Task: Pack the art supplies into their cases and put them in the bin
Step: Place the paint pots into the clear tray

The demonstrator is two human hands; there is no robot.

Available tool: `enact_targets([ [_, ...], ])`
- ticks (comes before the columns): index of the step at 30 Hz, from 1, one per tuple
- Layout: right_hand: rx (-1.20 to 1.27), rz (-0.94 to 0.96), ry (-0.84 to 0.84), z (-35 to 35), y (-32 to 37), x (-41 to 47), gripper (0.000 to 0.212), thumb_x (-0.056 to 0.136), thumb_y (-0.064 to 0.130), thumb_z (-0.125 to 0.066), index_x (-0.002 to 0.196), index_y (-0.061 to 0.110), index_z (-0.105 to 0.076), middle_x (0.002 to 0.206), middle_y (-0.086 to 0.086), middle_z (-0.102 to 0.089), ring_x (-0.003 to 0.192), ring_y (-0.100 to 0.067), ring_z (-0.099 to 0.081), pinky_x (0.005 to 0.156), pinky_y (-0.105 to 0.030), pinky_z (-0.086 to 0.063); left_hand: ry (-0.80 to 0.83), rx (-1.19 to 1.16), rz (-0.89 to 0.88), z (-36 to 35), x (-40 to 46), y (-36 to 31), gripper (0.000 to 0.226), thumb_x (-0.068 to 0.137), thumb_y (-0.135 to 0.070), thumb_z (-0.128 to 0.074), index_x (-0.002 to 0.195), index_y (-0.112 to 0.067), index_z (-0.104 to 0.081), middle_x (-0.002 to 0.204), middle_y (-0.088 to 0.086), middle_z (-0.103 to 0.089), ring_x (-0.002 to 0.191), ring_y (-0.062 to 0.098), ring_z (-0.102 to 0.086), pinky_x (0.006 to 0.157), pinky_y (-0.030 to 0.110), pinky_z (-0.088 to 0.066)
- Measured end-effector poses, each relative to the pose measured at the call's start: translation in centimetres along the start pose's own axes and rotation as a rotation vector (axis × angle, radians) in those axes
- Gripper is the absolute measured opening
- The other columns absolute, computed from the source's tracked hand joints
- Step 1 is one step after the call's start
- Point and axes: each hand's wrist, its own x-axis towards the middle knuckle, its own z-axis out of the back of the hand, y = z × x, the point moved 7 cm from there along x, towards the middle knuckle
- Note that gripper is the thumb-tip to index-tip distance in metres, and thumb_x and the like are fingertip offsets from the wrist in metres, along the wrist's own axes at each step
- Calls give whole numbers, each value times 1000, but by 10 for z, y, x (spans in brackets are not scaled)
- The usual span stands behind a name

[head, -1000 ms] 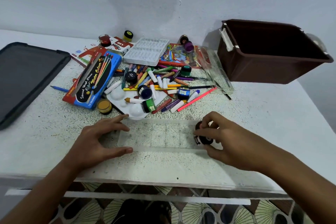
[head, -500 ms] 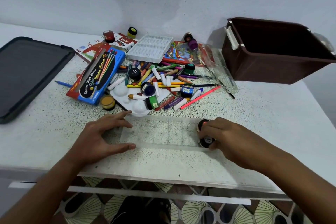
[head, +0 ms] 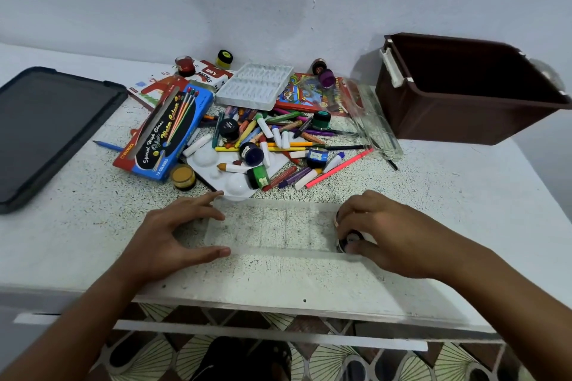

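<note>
**Paint pot going into the clear case**

The right hand (head: 393, 232) is curling its fingers and thumb around a small dark paint pot (head: 348, 240), holding it at the 3 o'clock end of a clear plastic case (head: 269, 227) that is lying flat on the speckled table (head: 93, 210) close to the near edge. The pot is sitting inside or on that end of the case; the fingers are hiding which. The left hand (head: 168, 237) is resting at the 9 o'clock end of the case with fingers spread and nearly straight, thumb lying along the near rim and forefinger reaching along the far rim, bracing rather than gripping.

At 12 o'clock from the case, a heap of crayons, markers and paint pots (head: 272, 145) is lying over a white palette (head: 223, 173). A blue watercolour box (head: 167, 136) is sitting at 11 o'clock, tilted, with a yellow pot (head: 183, 177) just beside its near corner. A white ribbed tray (head: 255, 86) is lying behind the heap. The brown bin (head: 464, 93) is standing at 1 o'clock, well apart from the hands, its mouth open. A dark lid (head: 46, 130) is lying at 10 o'clock.
</note>
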Motion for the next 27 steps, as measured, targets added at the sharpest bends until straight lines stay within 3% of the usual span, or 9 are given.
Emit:
enact_targets([
  [6,127,-128,-227,13,13,58,29,93,28,-57,122,31,-55,117,9,-55,100,-11,-54,83,-32,-48,-36,-46,13,2,-1,0,64,57,-58,-78,114,-31,-64,131,-28,-53,119,-9,-51,94,6,-40],
  [10,-1,-98,-239,1,34,101,45,93,27,-57,136,27,-43,137,0,-43,120,-23,-46,86,-37,-49,-41,-54,16,2,-1,1,58,59,-57,-78,110,-32,-66,128,-30,-55,116,-8,-53,93,5,-40],
  [20,-237,-22,-235,-13,49,139,49,93,10,-55,138,19,-40,135,-6,-45,120,-28,-43,82,-39,-46,-35,-50,28,1,-2,3,56,60,-58,-77,108,-31,-68,125,-17,-61,115,-7,-54,92,4,-38],
  [24,-53,-47,-278,0,42,128,51,95,21,-54,143,20,-37,126,-9,-47,118,-26,-40,90,-39,-43,-34,-58,36,1,-1,5,55,59,-58,-78,107,-33,-68,125,-18,-61,115,-6,-55,94,6,-38],
  [27,174,-27,-279,20,34,102,46,90,26,-64,134,18,-53,115,-7,-56,103,-18,-49,87,-24,-38,-36,-61,33,2,-2,7,55,60,-59,-78,107,-33,-68,126,-19,-61,116,-4,-55,96,9,-40],
])
